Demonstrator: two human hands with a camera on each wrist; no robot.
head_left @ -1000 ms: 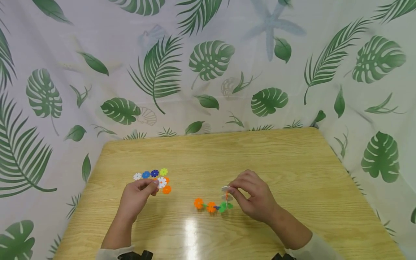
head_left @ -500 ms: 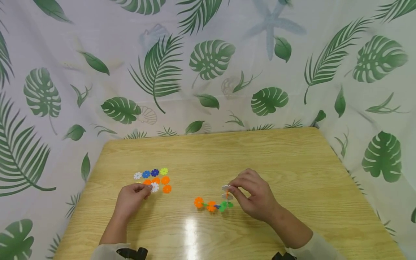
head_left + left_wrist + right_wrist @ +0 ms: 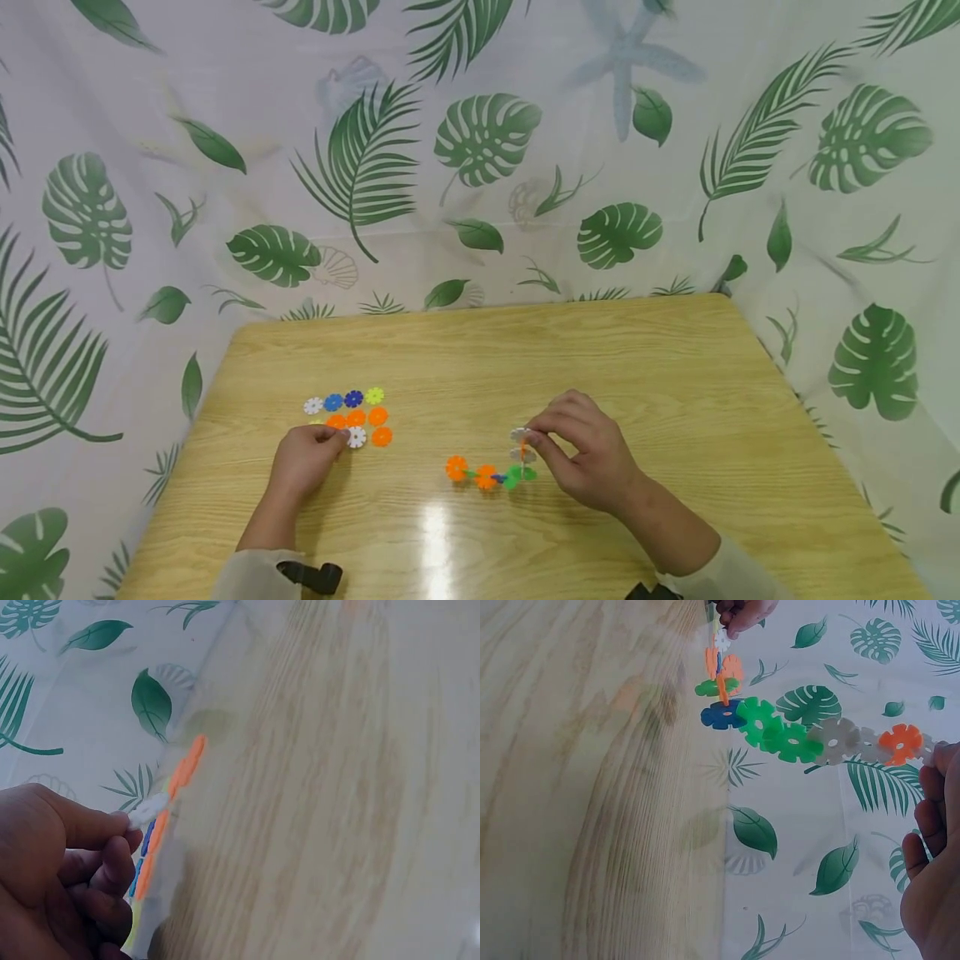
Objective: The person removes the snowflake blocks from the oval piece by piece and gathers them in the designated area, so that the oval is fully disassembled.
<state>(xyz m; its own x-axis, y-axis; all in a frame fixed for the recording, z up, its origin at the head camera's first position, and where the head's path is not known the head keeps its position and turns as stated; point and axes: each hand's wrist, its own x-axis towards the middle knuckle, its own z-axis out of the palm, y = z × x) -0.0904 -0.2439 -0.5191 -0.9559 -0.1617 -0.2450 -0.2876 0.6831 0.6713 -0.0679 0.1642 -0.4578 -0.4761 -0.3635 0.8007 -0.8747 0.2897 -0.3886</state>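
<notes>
- Left hand [image 3: 303,461] at the near edge of the loose discs [image 3: 352,414], on the left part of the table [image 3: 600,350]; thumb and forefinger curled round a white disc [image 3: 356,437].
- Seen from the left wrist, white disc [image 3: 148,810] tilted up off the wood, pinched at its rim by the fingertips [image 3: 124,825]; other discs lying flat beside it in a tight cluster, handy for picking one at a time.
- Right hand [image 3: 581,454] near the table's middle, fingers curled, pinching the grey top end of the chain [image 3: 491,475].
- Chain made of interlocked discs: orange ones at its left end flat on the wood, then blue and green, then grey ones rising to the fingers, so held upright at one end and resting on the table at the other.
- From the right wrist, chain [image 3: 810,735] stretched out from that hand, links slotted edge into edge, grey and orange nearest the fingers [image 3: 934,787].
- Hands well apart; cluster and chain not touching.
- Leaf-print cloth [image 3: 487,142] hung behind and round the table.
</notes>
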